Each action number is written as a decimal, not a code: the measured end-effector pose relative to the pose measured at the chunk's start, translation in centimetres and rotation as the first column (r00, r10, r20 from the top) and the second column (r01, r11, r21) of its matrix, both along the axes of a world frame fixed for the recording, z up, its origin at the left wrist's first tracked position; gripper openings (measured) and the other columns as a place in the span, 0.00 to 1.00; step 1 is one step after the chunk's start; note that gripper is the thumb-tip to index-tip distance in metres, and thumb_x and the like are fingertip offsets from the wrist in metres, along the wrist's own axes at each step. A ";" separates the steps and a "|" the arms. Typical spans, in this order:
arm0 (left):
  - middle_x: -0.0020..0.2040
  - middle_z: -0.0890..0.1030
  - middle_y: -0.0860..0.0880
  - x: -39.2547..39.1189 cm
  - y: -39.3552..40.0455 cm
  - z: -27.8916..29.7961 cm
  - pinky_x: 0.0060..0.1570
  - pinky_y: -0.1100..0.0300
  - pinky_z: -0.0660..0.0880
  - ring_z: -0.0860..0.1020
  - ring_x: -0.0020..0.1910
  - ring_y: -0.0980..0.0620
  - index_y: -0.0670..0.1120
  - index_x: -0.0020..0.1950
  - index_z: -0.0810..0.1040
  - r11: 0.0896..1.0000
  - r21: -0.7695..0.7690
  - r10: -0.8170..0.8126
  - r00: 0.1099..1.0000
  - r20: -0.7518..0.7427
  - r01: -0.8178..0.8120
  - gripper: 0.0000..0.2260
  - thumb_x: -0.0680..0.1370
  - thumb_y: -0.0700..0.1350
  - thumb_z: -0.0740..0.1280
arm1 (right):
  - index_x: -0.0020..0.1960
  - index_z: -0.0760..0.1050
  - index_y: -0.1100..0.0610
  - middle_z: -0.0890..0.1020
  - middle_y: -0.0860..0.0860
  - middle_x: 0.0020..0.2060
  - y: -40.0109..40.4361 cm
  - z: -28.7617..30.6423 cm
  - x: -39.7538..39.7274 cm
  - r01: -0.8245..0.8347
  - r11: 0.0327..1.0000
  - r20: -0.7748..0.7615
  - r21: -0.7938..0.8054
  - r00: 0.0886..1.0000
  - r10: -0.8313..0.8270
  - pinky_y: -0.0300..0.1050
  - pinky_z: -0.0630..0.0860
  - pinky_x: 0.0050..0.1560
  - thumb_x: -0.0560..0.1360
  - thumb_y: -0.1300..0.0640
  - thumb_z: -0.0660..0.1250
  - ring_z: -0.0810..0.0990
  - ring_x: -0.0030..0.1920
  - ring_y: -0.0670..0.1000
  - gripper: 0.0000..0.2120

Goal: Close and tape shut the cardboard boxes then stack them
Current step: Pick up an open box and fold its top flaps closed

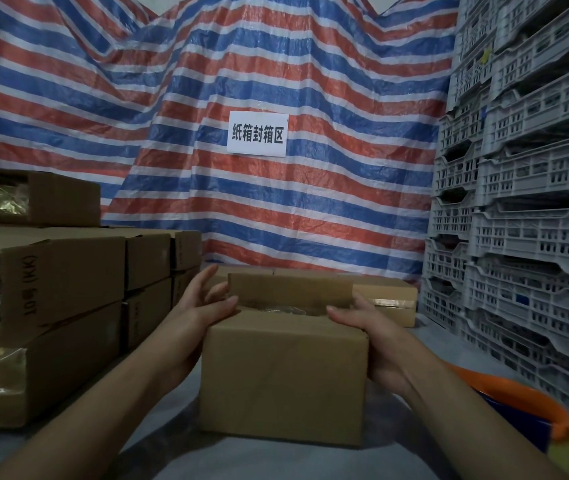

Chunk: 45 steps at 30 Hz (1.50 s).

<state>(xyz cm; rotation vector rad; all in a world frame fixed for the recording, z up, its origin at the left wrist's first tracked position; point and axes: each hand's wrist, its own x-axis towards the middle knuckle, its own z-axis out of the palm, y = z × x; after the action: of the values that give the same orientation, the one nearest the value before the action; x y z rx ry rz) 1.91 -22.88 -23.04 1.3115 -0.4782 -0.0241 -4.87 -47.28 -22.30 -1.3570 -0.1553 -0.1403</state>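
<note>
Both hands worked the top of the box (283, 379), which sat on the grey table (172, 455) straight ahead, between the stack (51, 306) of boxes at the left and a taped box (385, 299) behind. The left hand (203, 306) rested at the upper left corner, fingers loosely extended, thumb touching the front flap's edge. The right hand (371, 327) cupped the upper right corner, thumb lying along the front flap, fingers curled round the side. The back flap (290, 289) stood upright, the top not yet shut, something clear and shiny showing inside.

Thin corrugated card like this probably handled light and fairly stiff, though the flaps would bend at the creases. Best hold looked to be at the corners, palms on the end walls. Both forearms reached forward and slightly inward, wrists nearly level with the top.
</note>
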 end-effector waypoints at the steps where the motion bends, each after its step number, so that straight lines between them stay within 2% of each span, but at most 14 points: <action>1: 0.60 0.78 0.56 0.0 0.1 0.0 0.57 0.54 0.75 0.79 0.58 0.52 0.63 0.70 0.69 1.000 0.025 0.014 1.000 0.017 -0.014 0.34 0.66 0.48 0.74 | 0.69 0.75 0.48 0.84 0.59 0.58 0.0 0.0 0.0 0.012 1.000 0.018 0.004 1.000 -0.012 0.47 0.82 0.43 0.67 0.58 0.76 0.86 0.52 0.58 0.30; 5: 0.51 0.85 0.52 -0.3 0.5 0.0 0.50 0.59 0.73 0.82 0.51 0.54 0.58 0.53 0.84 0.977 0.206 0.027 0.993 0.115 -0.050 0.13 0.69 0.55 0.70 | 0.68 0.77 0.42 0.76 0.54 0.67 0.1 0.0 -0.1 0.049 0.998 0.107 -0.035 0.993 -0.045 0.45 0.81 0.48 0.67 0.55 0.76 0.83 0.60 0.56 0.30; 10: 0.48 0.85 0.55 -0.3 0.5 0.0 0.49 0.60 0.70 0.81 0.47 0.61 0.54 0.49 0.86 0.953 0.271 0.092 0.980 0.178 -0.139 0.15 0.68 0.59 0.68 | 0.62 0.83 0.44 0.81 0.50 0.63 0.1 0.0 -0.1 0.061 0.993 0.166 -0.099 0.985 -0.044 0.41 0.80 0.49 0.66 0.52 0.75 0.84 0.58 0.50 0.23; 13: 0.49 0.85 0.55 -0.1 0.6 0.0 0.51 0.59 0.70 0.81 0.48 0.60 0.54 0.48 0.86 0.951 0.275 0.096 0.980 0.176 -0.143 0.16 0.67 0.59 0.68 | 0.56 0.86 0.44 0.75 0.38 0.69 0.0 0.2 0.0 0.135 0.963 0.242 -0.234 0.967 -0.077 0.42 0.74 0.64 0.67 0.49 0.72 0.74 0.68 0.42 0.17; 15: 0.48 0.85 0.54 -0.1 0.6 0.0 0.51 0.59 0.70 0.81 0.48 0.60 0.54 0.48 0.86 0.952 0.273 0.092 0.980 0.174 -0.138 0.15 0.68 0.58 0.68 | 0.50 0.87 0.46 0.78 0.37 0.66 0.0 0.3 0.0 0.131 0.939 0.248 -0.319 0.967 -0.051 0.45 0.70 0.70 0.69 0.48 0.70 0.75 0.67 0.40 0.12; 18: 0.48 0.85 0.55 0.0 0.5 0.0 0.49 0.60 0.70 0.81 0.47 0.60 0.54 0.46 0.86 0.949 0.277 0.103 0.978 0.183 -0.152 0.08 0.74 0.53 0.68 | 0.47 0.88 0.48 0.84 0.39 0.58 -0.4 0.5 0.0 0.132 0.905 0.227 -0.405 0.973 -0.040 0.47 0.71 0.69 0.77 0.55 0.68 0.80 0.61 0.40 0.09; 22: 0.46 0.85 0.56 0.1 0.5 0.7 0.48 0.61 0.69 0.80 0.50 0.55 0.53 0.45 0.86 0.914 0.364 0.117 0.975 0.187 -0.179 0.09 0.79 0.46 0.67 | 0.46 0.88 0.45 0.85 0.41 0.55 -0.6 0.6 0.1 0.167 0.872 0.234 -0.460 0.970 -0.062 0.45 0.72 0.68 0.80 0.60 0.66 0.81 0.58 0.41 0.15; 26: 0.45 0.83 0.54 -0.6 0.3 2.5 0.46 0.60 0.73 0.79 0.50 0.55 0.55 0.47 0.84 0.767 0.545 0.178 0.929 0.325 -0.338 0.07 0.80 0.46 0.67 | 0.45 0.88 0.44 0.85 0.41 0.56 -0.7 0.5 0.1 0.177 0.862 0.231 -0.476 0.970 -0.071 0.48 0.71 0.70 0.81 0.60 0.65 0.80 0.62 0.44 0.16; 28: 0.47 0.79 0.57 -1.8 -0.6 3.3 0.53 0.56 0.74 0.76 0.53 0.55 0.54 0.51 0.81 0.604 0.585 0.166 0.803 0.572 -0.541 0.08 0.82 0.47 0.63 | 0.45 0.88 0.44 0.85 0.42 0.56 -0.6 0.5 0.1 0.178 0.864 0.232 -0.471 0.970 -0.073 0.49 0.71 0.70 0.80 0.60 0.66 0.80 0.62 0.45 0.16; 30: 0.47 0.77 0.58 -3.7 -2.0 4.0 0.56 0.55 0.73 0.75 0.53 0.57 0.54 0.51 0.79 0.552 0.566 0.048 0.701 0.711 -0.612 0.09 0.82 0.51 0.59 | 0.45 0.88 0.44 0.85 0.42 0.56 -0.6 0.6 0.1 0.178 0.864 0.232 -0.472 0.970 -0.073 0.48 0.71 0.70 0.80 0.60 0.66 0.80 0.62 0.45 0.15; 32: 0.54 0.78 0.59 -5.3 -3.5 4.3 0.58 0.55 0.74 0.75 0.54 0.59 0.57 0.58 0.78 0.512 0.637 -0.097 0.698 0.710 -0.576 0.15 0.81 0.59 0.55 | 0.47 0.88 0.46 0.85 0.43 0.56 -0.6 0.5 0.1 0.171 0.870 0.225 -0.463 0.972 -0.071 0.48 0.72 0.69 0.80 0.59 0.65 0.80 0.62 0.47 0.14; 36: 0.69 0.74 0.57 -6.2 -5.4 3.1 0.63 0.52 0.71 0.73 0.64 0.56 0.60 0.74 0.65 0.264 0.726 -0.299 0.662 0.687 -0.634 0.27 0.79 0.68 0.45 | 0.49 0.88 0.50 0.86 0.47 0.55 -0.9 0.3 0.2 0.143 0.894 0.207 -0.425 0.977 -0.057 0.47 0.74 0.66 0.80 0.59 0.66 0.81 0.61 0.49 0.12; 42: 0.66 0.76 0.57 -6.0 -5.2 2.4 0.60 0.53 0.73 0.75 0.62 0.56 0.61 0.74 0.64 0.256 0.688 -0.309 0.617 0.723 -0.679 0.31 0.76 0.70 0.40 | 0.49 0.88 0.48 0.86 0.47 0.56 -0.8 0.5 0.2 0.098 0.898 0.134 -0.429 0.990 -0.044 0.54 0.73 0.70 0.81 0.59 0.64 0.81 0.61 0.50 0.14; 45: 0.63 0.78 0.55 -5.9 -5.2 2.4 0.58 0.52 0.74 0.76 0.59 0.55 0.59 0.70 0.69 0.236 0.700 -0.293 0.637 0.713 -0.674 0.32 0.76 0.70 0.40 | 0.58 0.84 0.49 0.83 0.49 0.60 -1.0 1.0 -0.5 0.146 0.910 0.123 -0.389 0.987 -0.106 0.54 0.72 0.70 0.83 0.56 0.62 0.79 0.63 0.51 0.12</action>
<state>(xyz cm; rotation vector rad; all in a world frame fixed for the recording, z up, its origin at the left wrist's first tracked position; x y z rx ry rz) -4.01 -28.12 -20.60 2.7252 -1.0999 0.6344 -5.41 -48.23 -21.34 -1.7689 -0.1866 -0.2979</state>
